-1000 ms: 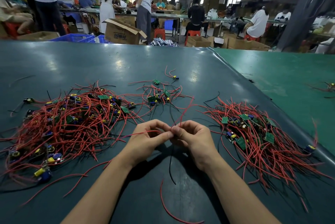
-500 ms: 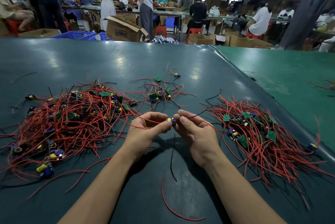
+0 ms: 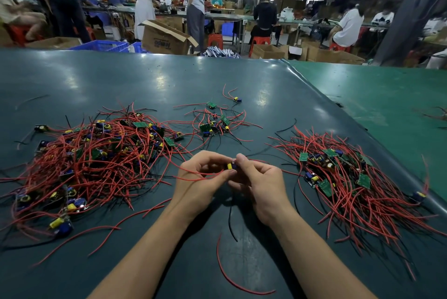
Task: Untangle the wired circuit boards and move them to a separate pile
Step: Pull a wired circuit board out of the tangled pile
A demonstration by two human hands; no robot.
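Dark green work table (image 3: 150, 76). Left of the grip: large tangled pile of wired circuit boards (image 3: 92, 160). Right of it: separate pile of boards (image 3: 348, 177). Beyond it: small cluster of boards (image 3: 215, 124) and one stray board (image 3: 236, 99). Below it: loose red wire (image 3: 232, 281) and black wire (image 3: 231, 223).

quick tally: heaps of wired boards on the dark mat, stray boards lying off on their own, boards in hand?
Heaps of wired boards: 3, big left pile, small middle cluster, right pile
Boards in hand: 1, held board pinched between left hand and right hand
Stray boards clearly apart: 1, far board
Total: 5
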